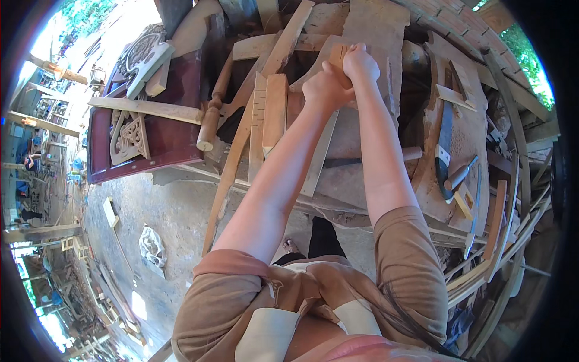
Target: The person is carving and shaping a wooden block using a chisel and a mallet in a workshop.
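Both arms reach forward over a cluttered wooden workbench (353, 142). My left hand (327, 87) is closed around the near part of a brown wooden block (339, 59). Close beside it, my right hand (362, 65) grips the same block from the right, with its fingers curled over. Much of the block is hidden by the hands, so its full shape does not show. Left of my left forearm lie a thick rectangular piece of wood (275, 111) and a thin strip with dark marks (257, 114).
A turned wooden leg (211, 123) rests by a dark red panel (175, 136) bearing a carved ornament (128, 137). On the right lie a handsaw (444, 142), a wooden rod (412, 153) and several offcuts. A white bag (152, 247) sits on the concrete floor.
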Available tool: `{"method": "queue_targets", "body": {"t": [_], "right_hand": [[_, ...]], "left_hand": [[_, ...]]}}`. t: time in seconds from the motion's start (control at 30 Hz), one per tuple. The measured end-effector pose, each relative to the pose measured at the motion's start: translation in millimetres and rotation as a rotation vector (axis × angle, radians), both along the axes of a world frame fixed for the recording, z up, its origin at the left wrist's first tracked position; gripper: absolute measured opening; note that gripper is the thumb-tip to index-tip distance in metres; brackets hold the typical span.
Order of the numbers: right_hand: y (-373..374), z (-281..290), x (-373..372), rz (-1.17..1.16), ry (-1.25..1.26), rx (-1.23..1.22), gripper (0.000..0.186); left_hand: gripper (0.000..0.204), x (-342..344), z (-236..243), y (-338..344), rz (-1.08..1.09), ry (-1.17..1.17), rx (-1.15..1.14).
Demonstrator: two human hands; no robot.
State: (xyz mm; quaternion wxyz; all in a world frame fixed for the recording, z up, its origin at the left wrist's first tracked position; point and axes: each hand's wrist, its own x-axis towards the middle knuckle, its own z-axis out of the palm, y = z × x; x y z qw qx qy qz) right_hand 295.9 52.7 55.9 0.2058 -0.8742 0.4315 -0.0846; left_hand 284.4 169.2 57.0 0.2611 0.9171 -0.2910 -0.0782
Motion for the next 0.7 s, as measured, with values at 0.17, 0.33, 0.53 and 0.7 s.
{"method": "queue_targets", "body": {"t": [0.17,0.33,0.53,0.7], "right_hand": [[-35.6,0.2,57.8,0.038,-0.034,0.002,0.037],[-70.9,3.5,103.1,0.035,-0.051,0.002,0.039],[-83.5,1.6,112.3,0.048,-0.003,0.017,0.037],[-59.2,3.4,94.3,0.036,-0.044,0.016,0.036]], "left_hand": [[0.086,53.5,1.5,-35.0,0.052,-0.040,0.021],[0.086,97.4,7.0,-71.7,0.070,-0.026,0.061],[0.089,107.1,11.8,-86.6,0.063,0.034,0.137],[0.089,89.1,8.1,-61.3,0.042,0.005,0.090]]}}
